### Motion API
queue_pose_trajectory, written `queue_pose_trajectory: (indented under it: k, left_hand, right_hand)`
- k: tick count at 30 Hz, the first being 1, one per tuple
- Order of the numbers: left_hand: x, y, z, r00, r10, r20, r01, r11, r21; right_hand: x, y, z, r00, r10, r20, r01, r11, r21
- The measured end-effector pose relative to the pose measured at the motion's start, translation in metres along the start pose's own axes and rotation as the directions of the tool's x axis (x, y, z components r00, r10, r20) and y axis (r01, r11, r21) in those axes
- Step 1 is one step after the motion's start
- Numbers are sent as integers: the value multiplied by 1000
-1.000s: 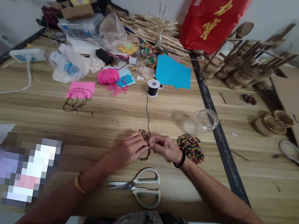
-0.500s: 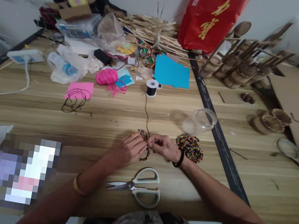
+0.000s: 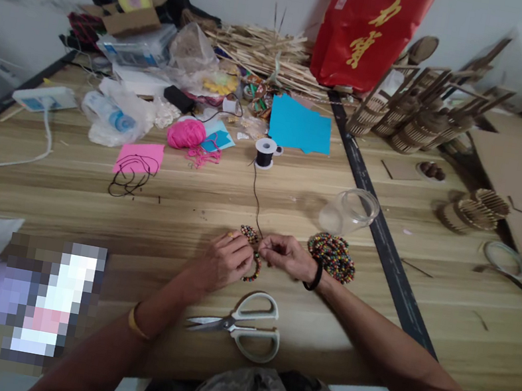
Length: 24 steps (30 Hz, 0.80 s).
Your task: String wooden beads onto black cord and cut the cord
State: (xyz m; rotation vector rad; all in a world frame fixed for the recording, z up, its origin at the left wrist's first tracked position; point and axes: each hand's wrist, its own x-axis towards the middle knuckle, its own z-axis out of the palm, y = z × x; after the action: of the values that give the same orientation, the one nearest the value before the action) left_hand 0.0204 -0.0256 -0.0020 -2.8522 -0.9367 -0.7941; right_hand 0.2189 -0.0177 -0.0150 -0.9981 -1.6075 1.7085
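Note:
A small strand of multicoloured beads (image 3: 254, 271) curves out from under my left hand (image 3: 228, 257), whose fingers are closed over it. More of its beads show above the fingers. My right hand (image 3: 286, 256), wearing a black band, pinches close by at the end of a thin black cord (image 3: 256, 200). That cord runs down to the fingers from a white-flanged spool (image 3: 264, 157). Beside my right wrist lies a coiled heap of bead strings (image 3: 331, 258). White-handled scissors (image 3: 238, 326) rest just below the hands, blades pointing left. The fingertips partly hide the cord's end.
A clear jar (image 3: 349, 212) lies on its side beyond the bead heap. Pink yarn (image 3: 187, 134), blue paper (image 3: 301, 125) and a pink sheet (image 3: 146, 156) with looped black cord sit farther back. Woven crafts (image 3: 475, 212) are at right; a blurred phone-like object (image 3: 55, 301) is at left.
My left fingertips have drawn back slightly to the left and down, away from the right ones. My right hand stays almost in place; the spool and scissors have not moved.

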Motion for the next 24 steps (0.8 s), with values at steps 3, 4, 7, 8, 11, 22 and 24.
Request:
queue_pose_trajectory:
  k: [3, 4, 7, 8, 11, 22, 24]
  left_hand:
    - [0, 0, -1, 1000, -5, -13, 5, 1000, 12]
    - [0, 0, -1, 1000, -2, -17, 2, 1000, 7]
    - [-2, 0, 1, 1000, 6, -8, -7, 999, -51]
    - [-2, -1, 2, 1000, 0, 2, 0, 996, -86]
    - [-3, -3, 5, 997, -65, 39, 72, 974, -217]
    - [-2, -4, 4, 984, -169, 63, 180, 901, -394]
    - [-1, -3, 3, 983, -174, 58, 183, 905, -384]
  right_hand:
    - [0, 2, -1, 1000, 7, -19, -7, 1000, -23]
    - [-1, 2, 0, 1000, 5, -28, -6, 999, -49]
    - [-2, 3, 0, 997, -41, -65, 28, 983, -184]
    - [-2, 3, 1, 995, -66, -78, 46, 970, -237]
    - [-3, 2, 1, 984, -134, -114, 85, 930, -359]
    - [-6, -3, 4, 972, -215, -94, 165, 910, -379]
    - [-6, -1, 6, 974, -213, -76, 169, 910, -378]
